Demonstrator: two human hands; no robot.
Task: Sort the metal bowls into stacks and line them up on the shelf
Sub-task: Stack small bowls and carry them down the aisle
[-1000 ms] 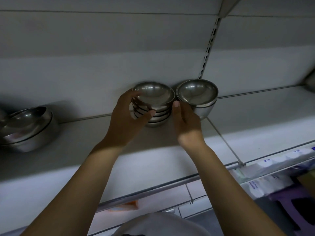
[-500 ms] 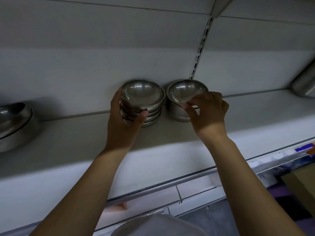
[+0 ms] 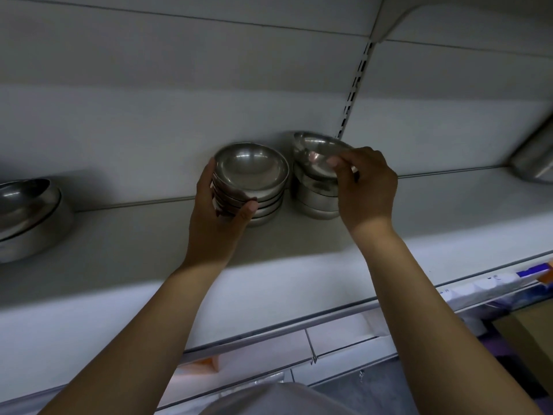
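Head view: grips the stack of shallow bowls with the left hand, thumb on the near side and fingers curled round the far side, steadying it on the shelf close to the back panel. Pinches the rim of a tilted top bowl with the right hand, holding it partly raised off the deeper stack just beside. Probably mid-sort, moving or reseating that bowl.

Best to lift straight up until clear of the nest, then level it before setting down, bracing the neighbouring stack against a knock. Touching or only nearly so, the two stacks: cannot tell.

Leaves open shelf rightward as far as a metal vessel at the frame edge, and leftward as far as the large bowls. Little room behind; front lip well clear.
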